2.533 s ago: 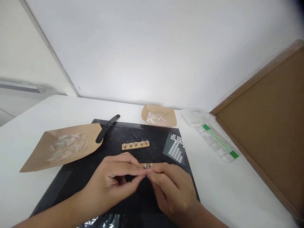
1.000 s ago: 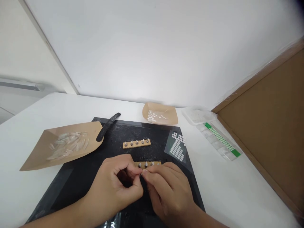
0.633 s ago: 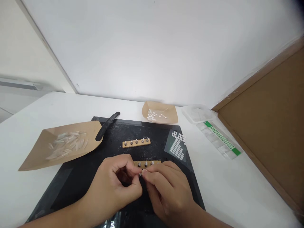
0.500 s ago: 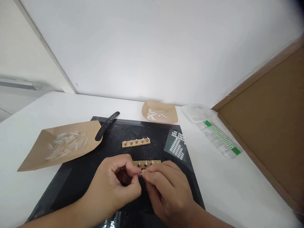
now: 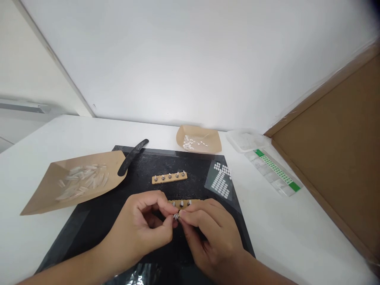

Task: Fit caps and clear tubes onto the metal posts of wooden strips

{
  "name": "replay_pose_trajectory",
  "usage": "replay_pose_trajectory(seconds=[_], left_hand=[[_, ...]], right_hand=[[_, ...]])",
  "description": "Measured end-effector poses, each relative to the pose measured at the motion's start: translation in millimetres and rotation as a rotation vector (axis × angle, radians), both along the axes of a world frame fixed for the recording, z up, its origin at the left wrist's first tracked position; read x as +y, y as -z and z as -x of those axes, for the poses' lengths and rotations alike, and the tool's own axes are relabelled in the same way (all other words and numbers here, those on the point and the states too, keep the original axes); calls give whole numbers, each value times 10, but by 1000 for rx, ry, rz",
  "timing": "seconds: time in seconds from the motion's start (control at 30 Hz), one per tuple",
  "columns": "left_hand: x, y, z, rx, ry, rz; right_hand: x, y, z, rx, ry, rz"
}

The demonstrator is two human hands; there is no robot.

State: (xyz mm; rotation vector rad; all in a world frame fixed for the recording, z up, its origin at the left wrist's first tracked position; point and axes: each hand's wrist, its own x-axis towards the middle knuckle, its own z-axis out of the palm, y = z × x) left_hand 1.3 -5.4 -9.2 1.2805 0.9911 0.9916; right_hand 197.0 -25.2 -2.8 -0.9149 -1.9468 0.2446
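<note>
A small silver piece (image 5: 176,216) is at the lower centre of the frame, raised between the fingertips. The left hand (image 5: 150,221) pinches it between thumb and forefinger. The right hand (image 5: 215,233) has its forefinger at the piece's right side; its thumb tip is masked, so whether it grips or only touches cannot be told.

For a part this small, a light pinch by the very tips would likely serve best, with one hand steady while the other makes fine adjustments. Keeping it low over the black mat (image 5: 190,161) would make a slip easier to recover, and the fingers are best kept off the near strip (image 5: 177,204).

The piece's shape is mostly lost under the fingers; it may carry a pale bit on its right, but the view is too small to be sure. The near strip, just behind the fingertips, has its right end covered by the right hand. The far strip (image 5: 166,180), higher in the frame, shows five studs plainly. At left centre, clear slivers (image 5: 86,180) overlap in the large tray (image 5: 44,194), too jumbled to count. A shiny patch (image 5: 138,274) is cut off by the bottom edge.
</note>
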Motion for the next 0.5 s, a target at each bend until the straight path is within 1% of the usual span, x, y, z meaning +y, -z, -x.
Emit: replay_pose_trajectory(seconds=[0.2, 0.37, 0.5], left_hand=[[29, -55, 33, 47, 58, -5], [52, -114, 79, 56, 148, -19], [61, -134, 111, 51, 213, -37]], right_hand=[[6, -6, -29, 8, -26, 45], [14, -31, -69, 17, -74, 66], [19, -54, -87, 35, -102, 89]])
